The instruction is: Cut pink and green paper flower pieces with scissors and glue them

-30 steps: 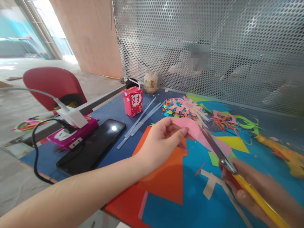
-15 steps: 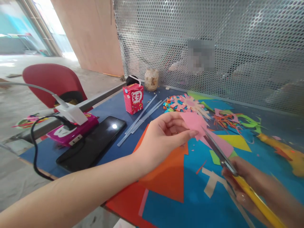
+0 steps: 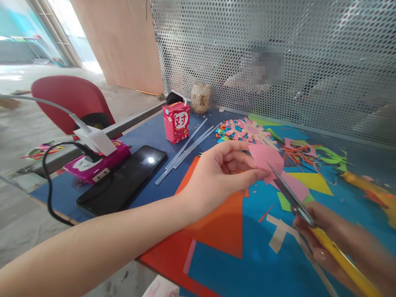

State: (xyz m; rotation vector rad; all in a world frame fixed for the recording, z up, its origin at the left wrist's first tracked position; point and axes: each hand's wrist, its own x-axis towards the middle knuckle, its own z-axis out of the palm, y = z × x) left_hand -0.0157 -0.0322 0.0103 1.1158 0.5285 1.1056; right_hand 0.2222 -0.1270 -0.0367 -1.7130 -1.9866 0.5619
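My left hand [image 3: 216, 175] pinches a piece of pink paper [image 3: 268, 156] between thumb and fingers, above the table. My right hand [image 3: 331, 222] is closed around scissors [image 3: 292, 194] with yellow handles; it is somewhat blurred. The blade tips touch the lower edge of the pink paper, and I cannot tell how far apart the blades are. Beneath lie another pink piece [image 3: 295, 185], a yellow sheet [image 3: 314, 183] and a large blue sheet [image 3: 222, 268]. An orange sheet [image 3: 221, 227] lies under my left wrist. A pale paper scrap [image 3: 277, 239] rests beside my right hand.
Fringed paper flowers [image 3: 252, 128], orange shreds [image 3: 298, 154] and green offcuts [image 3: 331, 156] lie farther back. A red drink carton [image 3: 177, 123], glass jar [image 3: 200, 99], clear sticks [image 3: 194, 146], phone [image 3: 123, 179] and purple power strip [image 3: 95, 165] stand left. Perforated metal panel [image 3: 216, 41] bounds the back.
The whole view has shifted slightly, so the table things sit a little right and higher. The pink paper has turned a little in my left hand, with the scissors still at its edge.
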